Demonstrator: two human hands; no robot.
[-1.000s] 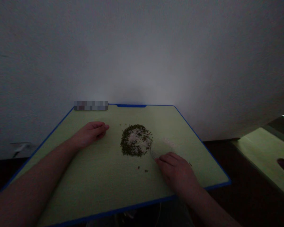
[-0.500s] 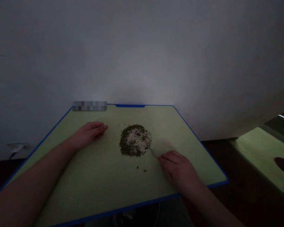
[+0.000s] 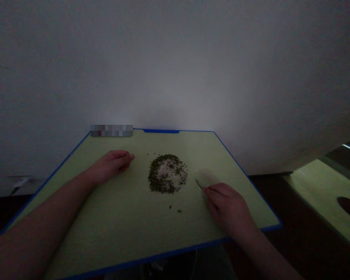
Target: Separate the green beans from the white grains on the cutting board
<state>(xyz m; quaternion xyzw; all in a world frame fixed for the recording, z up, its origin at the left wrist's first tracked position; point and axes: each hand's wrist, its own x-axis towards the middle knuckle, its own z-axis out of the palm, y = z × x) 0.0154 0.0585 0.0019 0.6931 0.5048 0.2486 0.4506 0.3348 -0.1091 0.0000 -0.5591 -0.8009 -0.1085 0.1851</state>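
Note:
In the middle of the pale yellow-green tabletop point(image 3: 119, 225) lies a round heap of small green beans and white rice-like grains point(image 3: 167, 174), white at its centre. My right hand point(image 3: 229, 204) is closed on a slim metal spoon point(image 3: 199, 184); its handle is hidden in my fingers. The spoon's tip is right of the heap, apart from it, at the edge of a thin patch of white grains point(image 3: 207, 175). Left of the heap, my left hand point(image 3: 113, 165) rests on the table with fingers curled closed, and nothing shows in it.
Two dark bits point(image 3: 179, 211) lie in front of the heap, and a few beans are strewn behind it. A blue rim point(image 3: 160, 131) edges the table, against a grey wall point(image 3: 175, 70). A blurred-out strip point(image 3: 111, 130) covers the back left corner. Another pale table point(image 3: 323, 190) is at right.
My right hand has drawn the spoon away from the heap's right edge, rightward to the white grain patch. My left hand stays still.

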